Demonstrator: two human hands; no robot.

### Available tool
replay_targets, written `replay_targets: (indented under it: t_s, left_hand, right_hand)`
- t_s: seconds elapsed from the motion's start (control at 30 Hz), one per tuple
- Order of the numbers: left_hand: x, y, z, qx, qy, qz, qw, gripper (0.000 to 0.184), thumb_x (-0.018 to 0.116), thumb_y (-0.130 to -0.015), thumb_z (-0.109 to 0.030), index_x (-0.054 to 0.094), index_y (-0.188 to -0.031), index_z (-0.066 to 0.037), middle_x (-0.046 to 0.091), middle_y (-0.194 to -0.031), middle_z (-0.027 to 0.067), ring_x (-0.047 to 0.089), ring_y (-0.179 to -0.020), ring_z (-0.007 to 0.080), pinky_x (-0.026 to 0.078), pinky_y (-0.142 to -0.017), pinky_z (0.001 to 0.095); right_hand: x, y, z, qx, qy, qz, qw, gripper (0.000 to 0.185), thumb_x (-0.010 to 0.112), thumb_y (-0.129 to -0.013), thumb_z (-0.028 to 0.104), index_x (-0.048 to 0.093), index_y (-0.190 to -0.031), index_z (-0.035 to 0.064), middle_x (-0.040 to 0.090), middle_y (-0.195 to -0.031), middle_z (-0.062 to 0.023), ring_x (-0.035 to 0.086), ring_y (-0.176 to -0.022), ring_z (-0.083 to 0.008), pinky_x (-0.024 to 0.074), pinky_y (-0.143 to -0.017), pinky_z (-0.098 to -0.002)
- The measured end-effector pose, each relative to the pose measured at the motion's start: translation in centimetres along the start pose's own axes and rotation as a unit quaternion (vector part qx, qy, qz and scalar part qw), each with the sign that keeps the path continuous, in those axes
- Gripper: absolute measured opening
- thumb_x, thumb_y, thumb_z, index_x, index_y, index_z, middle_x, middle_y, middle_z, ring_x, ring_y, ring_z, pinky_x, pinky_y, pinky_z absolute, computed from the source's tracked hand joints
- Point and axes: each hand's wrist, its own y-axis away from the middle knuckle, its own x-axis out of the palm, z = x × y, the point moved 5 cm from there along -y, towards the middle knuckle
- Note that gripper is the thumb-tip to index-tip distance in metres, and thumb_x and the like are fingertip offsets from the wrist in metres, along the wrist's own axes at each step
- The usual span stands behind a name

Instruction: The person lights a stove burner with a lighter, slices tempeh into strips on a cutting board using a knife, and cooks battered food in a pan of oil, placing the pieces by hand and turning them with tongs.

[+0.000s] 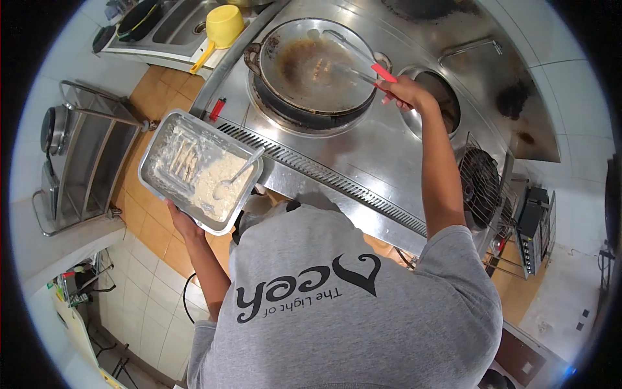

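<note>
My left hand point(184, 222) grips the near edge of a rectangular metal tray point(150, 174), its fingers partly hidden under it. Inside the tray are thick pale batter point(217, 178), several coated strips point(184, 159) and a metal spoon point(243, 170) leaning on the rim. In my right hand point(407, 93) is a pair of red-handled tongs point(385, 72), closed in my fingers. The two arms of the tongs are spread apart over a wide wok point(288, 91) of oil. A small browned piece of food point(319, 70) lies in the oil near the lower arm.
The wok sits on a steel stove point(402, 168) with a slotted front grate point(311, 159). A red lighter point(218, 108) lies near its front edge. A yellow dipper point(224, 27) is by the sink at upper left. Beyond my right arm are a round opening point(440, 97) and a wire rack point(479, 178).
</note>
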Motion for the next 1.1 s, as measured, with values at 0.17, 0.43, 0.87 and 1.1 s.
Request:
replay_targets:
  t_s: [0.17,0.43,0.87,1.1]
  left_hand:
    - [-0.5,-0.3,0.5,-0.009,0.008,0.042,0.999,0.064,0.034,-0.1,-0.05,0.035,-0.143,-0.003,0.041,-0.146,0.0152,0.043,-0.13,0.0339,0.034,-0.11,0.044]
    - [-1.6,-0.5,1.2,-0.004,-0.023,0.078,0.997,0.065,0.031,-0.1,-0.054,0.032,-0.146,-0.008,0.035,-0.15,0.0135,0.039,-0.133,0.0346,0.033,-0.11,0.0465]
    - [-0.5,1.4,0.3,-0.131,-0.083,0.015,0.988,0.065,0.021,-0.1,-0.052,0.034,-0.145,-0.008,0.036,-0.15,0.0133,0.038,-0.133,0.0359,0.033,-0.11,0.0506]
    - [-0.2,0.6,-1.5,-0.173,-0.122,0.125,0.969,0.069,0.025,-0.099,-0.056,0.026,-0.149,-0.009,0.029,-0.153,0.0119,0.034,-0.136,0.0355,0.029,-0.112,0.0493]
  right_hand:
    - [0.5,-0.6,1.3,-0.004,0.025,-0.003,1.0,0.046,0.064,-0.086,0.049,0.061,-0.079,0.003,0.059,-0.062,-0.0014,0.042,-0.042,-0.0075,0.0331,-0.037,-0.0261]
    - [2.3,2.8,-0.6,-0.09,-0.103,-0.086,0.987,0.047,0.065,-0.086,0.048,0.068,-0.096,0.002,0.061,-0.067,-0.0009,0.048,-0.045,-0.0094,0.037,-0.039,-0.0269]
    - [10.5,19.7,-11.9,-0.124,-0.028,-0.36,0.924,0.07,0.07,-0.084,0.044,0.048,-0.134,0.0012,0.067,-0.1,-0.0219,0.067,-0.09,-0.0364,0.0526,-0.076,-0.0402]
    - [13.9,30.0,-12.3,-0.048,0.073,-0.463,0.882,0.083,0.07,-0.076,0.051,0.042,-0.14,0.0055,0.066,-0.095,-0.0163,0.066,-0.08,-0.033,0.0531,-0.066,-0.0405]
